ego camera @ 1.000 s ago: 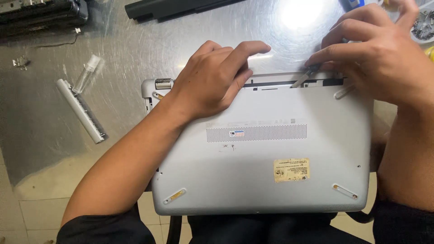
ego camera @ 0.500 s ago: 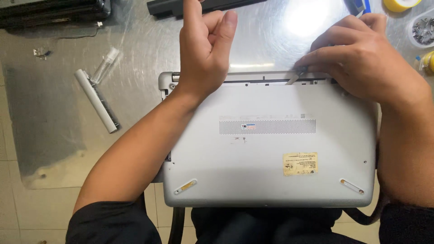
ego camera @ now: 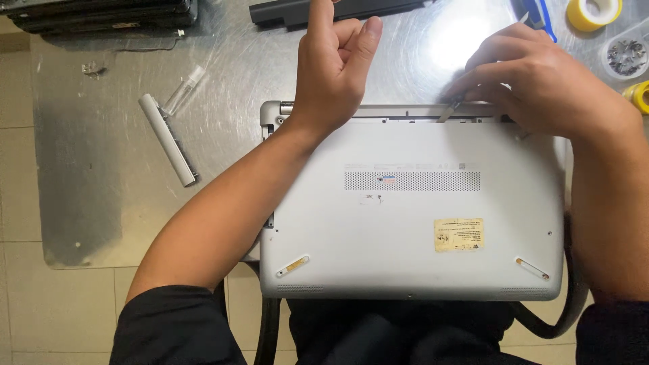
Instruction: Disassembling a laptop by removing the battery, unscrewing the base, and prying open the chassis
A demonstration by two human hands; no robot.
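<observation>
- Laptop (ego camera: pixel 412 209) lies upside down, silver base up, half on the steel bench (ego camera: pixel 223 74) and half over the person's lap; rear hinge edge faces away.
- Changed: one second ago the left hand (ego camera: pixel 334 71) lay flat over the rear-left corner, fingers spread on the edge. Half a second ago it had already lifted. Now it is raised clear of the base, fingers loosely curled, holding nothing; only the wrist stays over the corner.
- Left hinge corner (ego camera: pixel 272 115) is now uncovered, with bare metal showing.
- Right hand (ego camera: pixel 534 81) has hardly moved across the three pictures: at the rear edge, fingers pressed together, pinching a thin metal tool (ego camera: pixel 447 111) whose tip sits in the seam of the battery slot.
- Judgement: bracing at the left is released, prying at the seam goes on; the base cover looks seated, no gap visible.
- Nearby, unchanged apart from camera shift: grey hinge strip (ego camera: pixel 167 138) left of the laptop, long black battery (ego camera: pixel 338 10) at the far edge, yellow tape roll (ego camera: pixel 595 13), small dish of screws (ego camera: pixel 625 57).
</observation>
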